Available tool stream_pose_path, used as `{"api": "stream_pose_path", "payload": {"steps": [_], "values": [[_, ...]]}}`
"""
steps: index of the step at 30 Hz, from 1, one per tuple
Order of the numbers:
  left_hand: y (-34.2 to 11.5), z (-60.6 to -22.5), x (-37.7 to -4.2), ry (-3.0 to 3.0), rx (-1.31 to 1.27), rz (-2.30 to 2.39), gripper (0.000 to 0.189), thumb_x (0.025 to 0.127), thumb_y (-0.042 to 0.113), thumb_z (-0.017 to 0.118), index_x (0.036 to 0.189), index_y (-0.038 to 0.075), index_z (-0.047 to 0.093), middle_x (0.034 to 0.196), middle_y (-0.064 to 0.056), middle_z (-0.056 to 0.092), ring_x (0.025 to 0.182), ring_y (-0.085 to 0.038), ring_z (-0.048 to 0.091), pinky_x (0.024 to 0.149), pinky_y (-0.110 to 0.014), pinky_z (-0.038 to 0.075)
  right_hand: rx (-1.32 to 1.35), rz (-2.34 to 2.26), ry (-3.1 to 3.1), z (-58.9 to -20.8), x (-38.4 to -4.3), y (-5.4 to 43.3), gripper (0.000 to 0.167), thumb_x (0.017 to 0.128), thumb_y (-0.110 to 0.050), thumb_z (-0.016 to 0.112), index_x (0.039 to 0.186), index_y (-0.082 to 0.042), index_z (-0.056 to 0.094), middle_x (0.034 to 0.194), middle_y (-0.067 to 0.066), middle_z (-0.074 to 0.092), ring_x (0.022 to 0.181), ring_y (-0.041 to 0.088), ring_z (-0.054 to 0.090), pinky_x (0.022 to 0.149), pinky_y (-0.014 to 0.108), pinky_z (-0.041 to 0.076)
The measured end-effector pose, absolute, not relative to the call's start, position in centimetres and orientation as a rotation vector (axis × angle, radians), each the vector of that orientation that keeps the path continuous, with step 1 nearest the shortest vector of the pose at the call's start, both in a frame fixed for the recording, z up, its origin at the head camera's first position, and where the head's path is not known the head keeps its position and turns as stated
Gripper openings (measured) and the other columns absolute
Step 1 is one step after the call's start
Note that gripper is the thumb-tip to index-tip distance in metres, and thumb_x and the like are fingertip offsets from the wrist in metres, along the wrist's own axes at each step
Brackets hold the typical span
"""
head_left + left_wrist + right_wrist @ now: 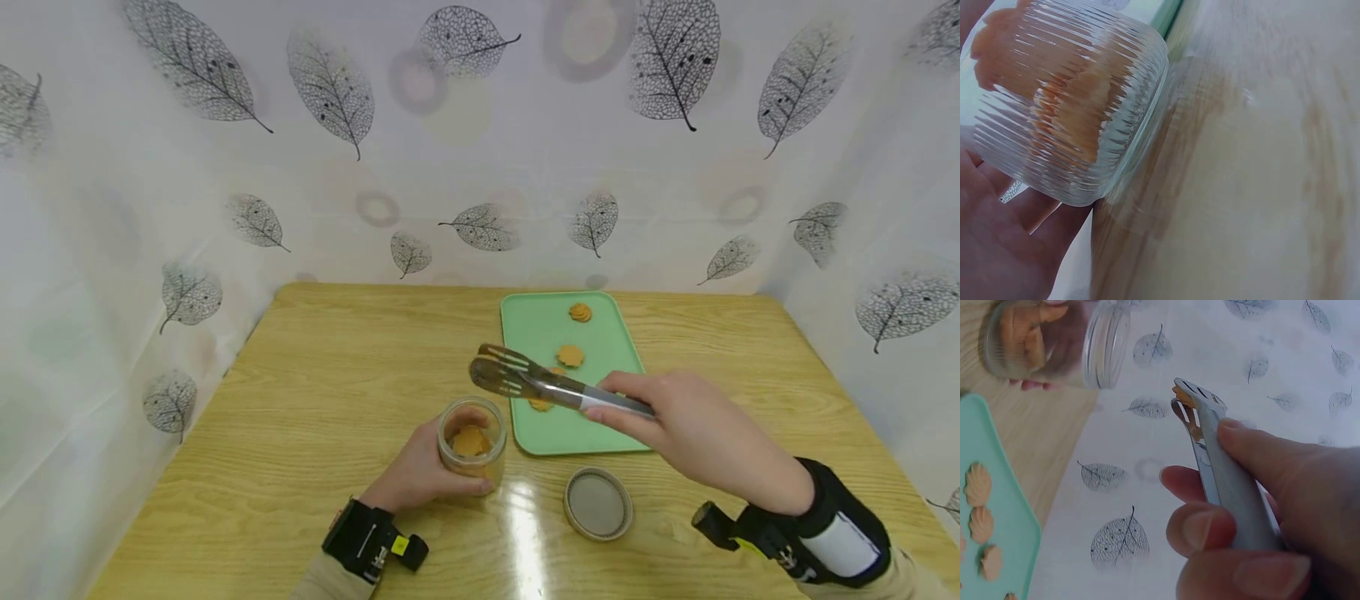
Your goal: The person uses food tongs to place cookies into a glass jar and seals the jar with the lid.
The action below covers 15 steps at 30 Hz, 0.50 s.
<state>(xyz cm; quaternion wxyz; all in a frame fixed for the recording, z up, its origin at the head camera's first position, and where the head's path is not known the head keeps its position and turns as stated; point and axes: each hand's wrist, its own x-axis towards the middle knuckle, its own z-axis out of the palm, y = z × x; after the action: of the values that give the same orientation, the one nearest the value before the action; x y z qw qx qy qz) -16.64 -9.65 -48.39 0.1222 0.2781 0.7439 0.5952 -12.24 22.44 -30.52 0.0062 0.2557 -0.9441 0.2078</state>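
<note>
My left hand grips a ribbed glass jar around its side. Cookies lie inside the open-topped jar, their shapes showing through the ribbed wall in the left wrist view. Metal tongs are held in my right hand, thumb and fingers pressing the two arms together. Between the slotted tips, the right wrist view shows a golden piece of cookie. The tips hang above and to the right of the jar's mouth, overlapping the tray's left edge in the head view.
A green tray lies to the right of the jar with several piped cookies on it, some hidden behind the tongs. A round jar lid rests on the wooden table nearby. Leaf-patterned cloth stands around the table's sides and back.
</note>
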Motion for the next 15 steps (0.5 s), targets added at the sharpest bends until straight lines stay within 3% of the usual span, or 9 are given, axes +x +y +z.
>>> {"api": "stream_pose_path", "payload": {"steps": [7, 15], "values": [[-9.7, -48.2, -16.5, 2.196, 0.736, 1.701, 0.087, 0.070, 0.028, 0.097, 0.144, 0.025, 0.051, 0.135, 0.006, 0.061, 0.123, -0.014, 0.058, 0.105, -0.038, 0.046, 0.894, 0.691, -3.011, -31.9, -11.6, 21.4, 0.025, 0.101, -0.053, 0.056, 0.102, -0.029, 0.064, 0.069, -0.020, 0.052, 0.054, -0.002, 0.042, 0.051, 0.022, 0.037], [-9.7, -48.1, -16.5, 2.162, 0.740, 1.718, 0.084, 0.071, 0.026, 0.097, 0.142, 0.026, 0.052, 0.132, 0.008, 0.063, 0.121, -0.014, 0.059, 0.103, -0.038, 0.047, 0.919, 0.699, -3.058, -32.8, -11.6, 21.3, 0.029, 0.102, -0.055, 0.053, 0.095, -0.028, 0.060, 0.066, -0.019, 0.048, 0.054, -0.001, 0.041, 0.052, 0.022, 0.036]]}}
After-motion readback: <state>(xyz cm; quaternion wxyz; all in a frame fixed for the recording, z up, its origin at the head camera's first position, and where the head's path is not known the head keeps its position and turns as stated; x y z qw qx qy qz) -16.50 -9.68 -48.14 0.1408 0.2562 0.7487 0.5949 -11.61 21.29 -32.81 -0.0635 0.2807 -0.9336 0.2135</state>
